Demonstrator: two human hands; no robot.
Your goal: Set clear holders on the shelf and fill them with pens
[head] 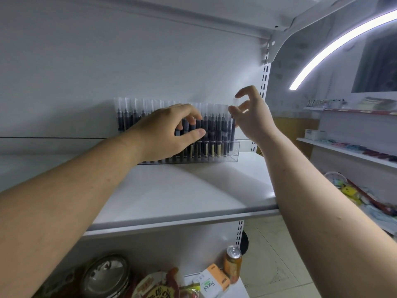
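Observation:
A clear holder (pixel 234 152) stands at the back of the white shelf (pixel 182 196), against the rear wall. It is packed with a row of dark pens (pixel 217 125) with clear caps, all upright. My left hand (pixel 167 132) reaches over the middle of the row, with its fingertips curled onto the pens and its thumb in front of them, pinching a few. My right hand (pixel 255 119) hovers at the right end of the row, fingers spread and loosely bent, right by the cap of the last pen and gripping nothing. My left hand hides the lower middle pens.
A slotted upright post (pixel 266 82) bounds the shelf on the right. The shelf below holds an orange can (pixel 232 263), a white and orange box (pixel 212 280), a metal lid (pixel 105 274) and snack packs. More stocked shelves (pixel 348 148) stand to the right.

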